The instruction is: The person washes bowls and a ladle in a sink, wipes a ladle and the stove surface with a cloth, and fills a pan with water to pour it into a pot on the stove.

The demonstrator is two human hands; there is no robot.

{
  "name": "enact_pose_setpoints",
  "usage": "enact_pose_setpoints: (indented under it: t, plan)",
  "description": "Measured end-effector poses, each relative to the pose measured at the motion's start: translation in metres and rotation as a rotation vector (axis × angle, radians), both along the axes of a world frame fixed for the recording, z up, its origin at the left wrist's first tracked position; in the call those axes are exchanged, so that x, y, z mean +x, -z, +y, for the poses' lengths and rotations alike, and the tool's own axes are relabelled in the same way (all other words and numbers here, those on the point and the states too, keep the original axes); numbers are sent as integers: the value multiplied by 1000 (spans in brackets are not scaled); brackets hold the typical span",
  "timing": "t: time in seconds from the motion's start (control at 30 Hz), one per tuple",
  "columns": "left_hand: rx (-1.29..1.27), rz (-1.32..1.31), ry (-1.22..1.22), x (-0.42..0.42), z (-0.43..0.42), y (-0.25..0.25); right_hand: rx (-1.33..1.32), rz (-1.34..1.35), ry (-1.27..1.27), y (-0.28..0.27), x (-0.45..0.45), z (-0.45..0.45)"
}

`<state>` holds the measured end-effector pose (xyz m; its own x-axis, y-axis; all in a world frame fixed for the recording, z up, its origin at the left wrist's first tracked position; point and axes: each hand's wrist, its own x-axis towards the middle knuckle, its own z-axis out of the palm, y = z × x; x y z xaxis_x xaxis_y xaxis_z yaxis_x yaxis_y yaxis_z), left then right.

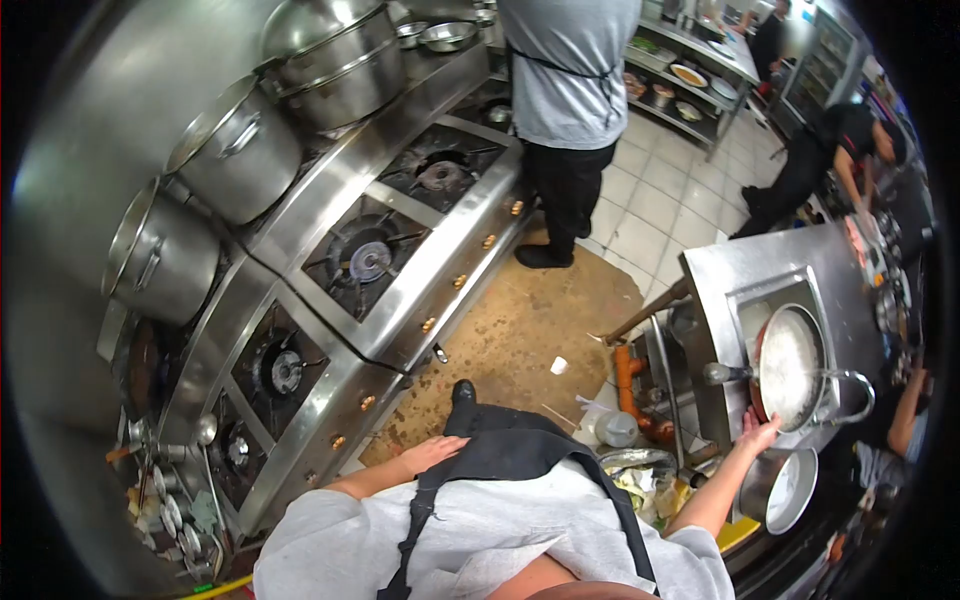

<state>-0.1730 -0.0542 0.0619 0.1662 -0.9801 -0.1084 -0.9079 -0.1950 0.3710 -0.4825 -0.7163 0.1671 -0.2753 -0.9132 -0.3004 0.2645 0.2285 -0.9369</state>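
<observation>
A round frying pan (793, 375) with a pale, whitish inside and a reddish outer side is over the small sink (740, 300) on my right. My right hand (760, 433) is at its near rim, with the thumb along the edge and some fingers hidden beneath. What looks like the pan's dark handle (722, 373) points left. A curved metal tap (855, 400) reaches over the pan from the right. Just below my right hand is a metal pot (785, 490) with a pale inside. My left hand (435, 455) lies flat against my black apron (510, 452), holding nothing.
A stove (370, 260) with several burners runs along the left, large pots (235, 150) behind it. A co-worker (570, 90) stands ahead beside it; another person (850, 150) bends at the far right. Food scraps fill a bin (645, 480) near my right arm.
</observation>
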Motion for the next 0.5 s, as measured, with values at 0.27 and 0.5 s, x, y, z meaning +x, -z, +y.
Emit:
enact_pose_setpoints:
  t: [0.27, 0.5]
  plan:
    - [73, -32, 63, 2, 2, -5, 22, -1, -18, 6, -5, -6]
    - [106, -93, 113, 4, 5, 6, 25, 10, 2, -3, 0, 1]
